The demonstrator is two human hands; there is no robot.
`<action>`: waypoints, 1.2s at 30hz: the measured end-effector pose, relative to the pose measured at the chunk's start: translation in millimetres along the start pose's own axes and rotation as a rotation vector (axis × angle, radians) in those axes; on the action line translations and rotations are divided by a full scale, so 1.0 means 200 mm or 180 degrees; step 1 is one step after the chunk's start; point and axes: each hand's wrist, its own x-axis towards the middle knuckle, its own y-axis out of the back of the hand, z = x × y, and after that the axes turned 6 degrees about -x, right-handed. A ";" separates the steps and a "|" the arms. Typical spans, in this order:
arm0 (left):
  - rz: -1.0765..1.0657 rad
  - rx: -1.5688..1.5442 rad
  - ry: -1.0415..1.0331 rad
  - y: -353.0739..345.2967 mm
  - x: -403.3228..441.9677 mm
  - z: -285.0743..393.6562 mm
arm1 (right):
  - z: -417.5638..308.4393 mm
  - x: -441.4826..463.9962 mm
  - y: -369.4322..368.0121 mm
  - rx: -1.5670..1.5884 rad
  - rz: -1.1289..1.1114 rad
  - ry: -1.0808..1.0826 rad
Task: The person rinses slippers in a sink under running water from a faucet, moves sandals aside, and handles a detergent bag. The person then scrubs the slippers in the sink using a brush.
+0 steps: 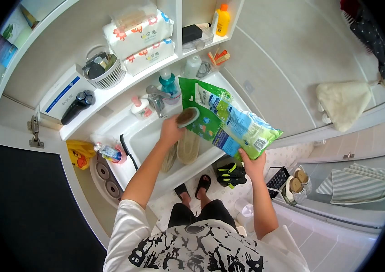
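In the head view, my left hand (172, 128) is closed round a scrub brush (186, 119) with brown bristles and a pale rim. The brush's bristles face up, beside the left edge of a large green and blue plastic bag (228, 120). My right hand (252, 164) grips the lower right end of that bag, which is tilted over the sink (138, 140). Below my left hand, a pale shoe (188, 148) lies sole up in the basin. A second shoe (169, 158) lies next to it, partly hidden by my forearm.
Behind the basin stand a faucet (157, 100), a pink-topped pump bottle (141, 108) and a teal bottle (168, 85). A shelf above bears a shaver (78, 107), a white basket (108, 77) and tissue packs (140, 36). Black and yellow-green gloves (231, 174) hang by the sink's front.
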 end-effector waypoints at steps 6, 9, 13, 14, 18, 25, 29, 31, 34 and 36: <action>0.0117 -0.0087 -0.0237 -0.02 0.02 -0.01 | 0.02 0.05 -0.04 -0.0299 -0.0325 0.0294; 0.0227 -0.0038 -0.0293 -0.03 0.00 0.02 | -0.03 0.06 -0.04 -0.0414 -0.0327 0.0478; 0.0348 -0.0396 -0.0108 -0.04 0.03 0.02 | -0.01 0.08 -0.06 -0.0298 -0.0305 0.0392; 0.0437 -0.0439 -0.0055 -0.04 0.02 0.02 | -0.02 0.08 -0.05 -0.0302 -0.0309 0.0334; 0.0641 -0.0274 -0.0150 -0.05 0.05 0.00 | -0.02 0.08 -0.06 -0.0253 -0.0239 0.0362; 0.0738 -0.1837 0.0860 -0.12 0.10 -0.19 | 0.00 0.10 -0.07 -0.0216 -0.0253 0.0288; 0.0381 -0.0718 0.0758 -0.10 0.01 -0.18 | 0.00 0.11 -0.08 -0.0196 -0.0218 0.0214; 0.0565 -0.1131 0.0989 -0.11 -0.02 -0.19 | 0.05 0.08 -0.10 -0.0209 -0.0323 0.0162; 0.0362 -0.0200 0.0508 -0.17 -0.11 -0.27 | 0.09 0.03 -0.13 -0.0172 -0.0449 -0.0007; 0.0275 -0.0308 0.0795 -0.17 -0.17 -0.29 | 0.11 0.01 -0.16 -0.0223 -0.0551 -0.0057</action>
